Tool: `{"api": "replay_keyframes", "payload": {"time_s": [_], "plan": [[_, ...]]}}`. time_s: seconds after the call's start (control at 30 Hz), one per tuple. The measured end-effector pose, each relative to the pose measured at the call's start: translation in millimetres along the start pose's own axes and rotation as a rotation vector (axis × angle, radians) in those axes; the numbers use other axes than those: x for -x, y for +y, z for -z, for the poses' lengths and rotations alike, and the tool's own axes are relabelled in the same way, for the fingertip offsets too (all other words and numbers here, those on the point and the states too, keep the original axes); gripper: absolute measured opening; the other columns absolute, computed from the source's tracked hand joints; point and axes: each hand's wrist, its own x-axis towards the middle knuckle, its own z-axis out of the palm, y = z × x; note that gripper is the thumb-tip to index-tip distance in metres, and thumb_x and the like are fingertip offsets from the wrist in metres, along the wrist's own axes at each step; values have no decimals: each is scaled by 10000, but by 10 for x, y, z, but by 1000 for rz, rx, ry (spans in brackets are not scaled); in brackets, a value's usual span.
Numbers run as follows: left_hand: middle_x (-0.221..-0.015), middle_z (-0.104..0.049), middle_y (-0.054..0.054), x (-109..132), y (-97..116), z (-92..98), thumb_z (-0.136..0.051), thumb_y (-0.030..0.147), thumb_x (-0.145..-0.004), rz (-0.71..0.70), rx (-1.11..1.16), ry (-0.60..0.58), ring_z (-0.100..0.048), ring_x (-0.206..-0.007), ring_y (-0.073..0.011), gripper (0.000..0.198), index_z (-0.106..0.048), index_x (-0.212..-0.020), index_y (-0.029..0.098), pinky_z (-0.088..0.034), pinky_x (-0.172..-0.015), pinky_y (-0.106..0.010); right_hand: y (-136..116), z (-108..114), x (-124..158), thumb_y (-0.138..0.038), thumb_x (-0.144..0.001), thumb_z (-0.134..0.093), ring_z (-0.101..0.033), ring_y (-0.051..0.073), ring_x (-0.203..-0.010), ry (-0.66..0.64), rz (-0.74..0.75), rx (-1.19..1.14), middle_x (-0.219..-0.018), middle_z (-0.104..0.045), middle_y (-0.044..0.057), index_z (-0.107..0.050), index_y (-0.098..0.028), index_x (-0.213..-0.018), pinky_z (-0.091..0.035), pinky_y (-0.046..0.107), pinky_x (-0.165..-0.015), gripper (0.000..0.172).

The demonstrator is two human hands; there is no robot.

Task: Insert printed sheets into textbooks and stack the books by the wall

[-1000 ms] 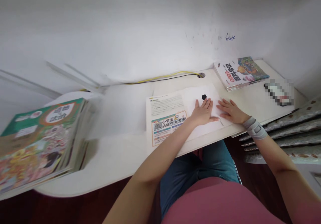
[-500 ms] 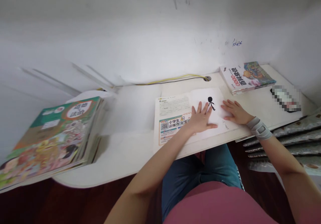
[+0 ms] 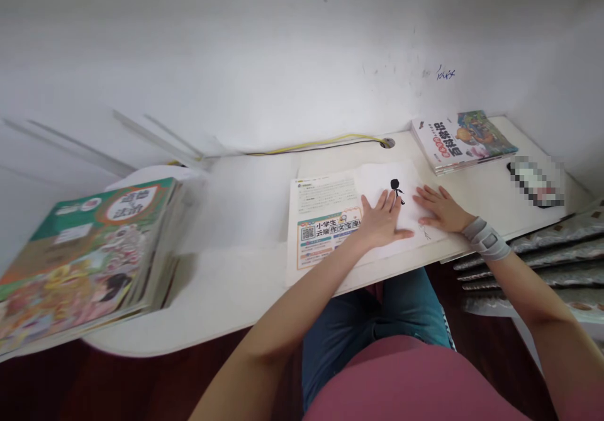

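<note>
Two bare hands are lying flat on one white sheet, and we are reading no clamp on anything: the left hand point(image 3: 384, 221) is resting palm down with fingers spread, and the right hand point(image 3: 441, 210) is doing the same just beside it. The hands are apart, with a narrow gap between them, and neither is closing on the paper. The white paper sheet point(image 3: 377, 185) is lying under both palms, on top of an open printed booklet with a blue-and-orange panel point(image 3: 325, 238), near the front edge of a white rounded desk point(image 3: 236, 295). We are judging that the spread palms are pinning the sheet so it does not slide on the page below. A small black stick figure point(image 3: 397, 191) is sitting on the sheet just above the left fingertips; we cannot tell if it is drawn or printed. A grey wrist brace point(image 3: 486, 238) is wrapping the right wrist. The left forearm point(image 3: 302, 289) is crossing the booklet's lower corner and partly blocking it. A thick stack of green-covered picture books point(image 3: 80, 257) is sitting well apart on the left, and a thinner illustrated book point(image 3: 460, 141) is lying at the far corner, near a pixelated object point(image 3: 535, 182) we cannot identify.
</note>
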Motion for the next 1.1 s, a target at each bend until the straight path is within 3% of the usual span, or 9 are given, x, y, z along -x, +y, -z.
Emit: {"api": "replay_keyframes", "payload": {"time_s": [0.27,0.77,0.97,1.1], "plan": [[-1560,-62,-122,109,-46,-18,-239,771,-788,3,-32,0,1,-1422,-368,939,-141,-1493,158,-33,-1051,-694,21,33,7,-483,-913,-386,-212,299,-1401,-22,28,-48,-1508,-301,62,-300,-319,-1441,-150,628,-1063,560],[-1563,-62,-112,-147,125,-29,-253,763,-793,-47,-15,30,0,-1421,-373,920,-133,-1493,177,-28,-1016,-735,17,59,1,-471,-905,-404,-203,303,-1402,-30,29,-95,-1522,-249,96,-205,-281,-1474,-127,644,-1063,632],[-1532,-158,-203,-233,288,-10,-238,756,-803,-101,-10,106,-92,-1419,-350,964,-184,-1468,60,19,-1053,-686,10,94,7,-470,-903,-407,-190,298,-1406,-51,13,-135,-1524,-242,108,-159,-247,-1486,-108,640,-1069,671],[-1536,-143,-201,-235,260,4,-223,758,-802,-111,14,120,-87,-1425,-326,979,-167,-1467,42,-9,-1090,-630,35,67,5,-498,-898,-410,-195,295,-1406,-42,8,-141,-1522,-255,108,-160,-242,-1487,-98,635,-1077,689]]}}
